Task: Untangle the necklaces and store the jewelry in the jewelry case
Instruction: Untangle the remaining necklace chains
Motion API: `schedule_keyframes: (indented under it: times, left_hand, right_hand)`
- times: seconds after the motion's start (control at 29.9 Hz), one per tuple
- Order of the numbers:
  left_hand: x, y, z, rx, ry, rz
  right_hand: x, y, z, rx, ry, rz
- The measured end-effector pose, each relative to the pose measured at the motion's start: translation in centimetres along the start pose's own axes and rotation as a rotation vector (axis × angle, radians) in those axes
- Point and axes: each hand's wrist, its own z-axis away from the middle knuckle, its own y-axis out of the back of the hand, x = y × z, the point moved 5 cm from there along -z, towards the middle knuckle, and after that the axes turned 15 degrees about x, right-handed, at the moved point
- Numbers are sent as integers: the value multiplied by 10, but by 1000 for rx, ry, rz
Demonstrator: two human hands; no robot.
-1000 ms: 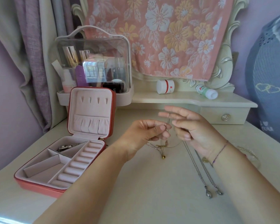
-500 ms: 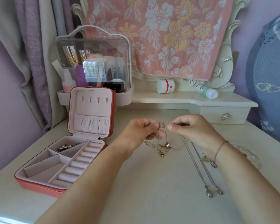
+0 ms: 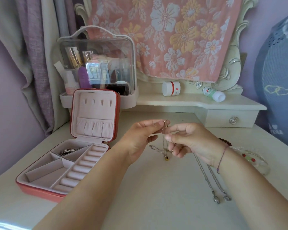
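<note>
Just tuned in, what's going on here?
A person is working on tangled necklaces at the table. The left hand pinches the chain's top; the right hand pinches it just below. The jewelry case sits open at left, one metal piece inside. Silver pendant chains lie by the right wrist.

table [image 3: 148, 193] | open jewelry case [image 3: 38, 190] left | silver necklaces [image 3: 206, 178] right | bracelets [image 3: 256, 161] far right
</note>
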Motion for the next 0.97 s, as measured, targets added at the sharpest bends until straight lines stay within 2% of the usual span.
schedule_keyframes:
  times: [0.2,0.53,0.74,0.97]
  left_hand:
    - [-3,-3,0,-10,-2,0]
    - [-1,2,-4,83,-68,-29]
    - [0,-1,-1,45,-91,-57]
    - [3,1,-2,81,-115,-74]
  right_hand:
    - [-1,4,-5,126,91,-9]
    - [-5,21,-11,336,185,-10]
    - [-5,18,-14,222,48,-337]
    - [-1,16,-15,109,-121,-541]
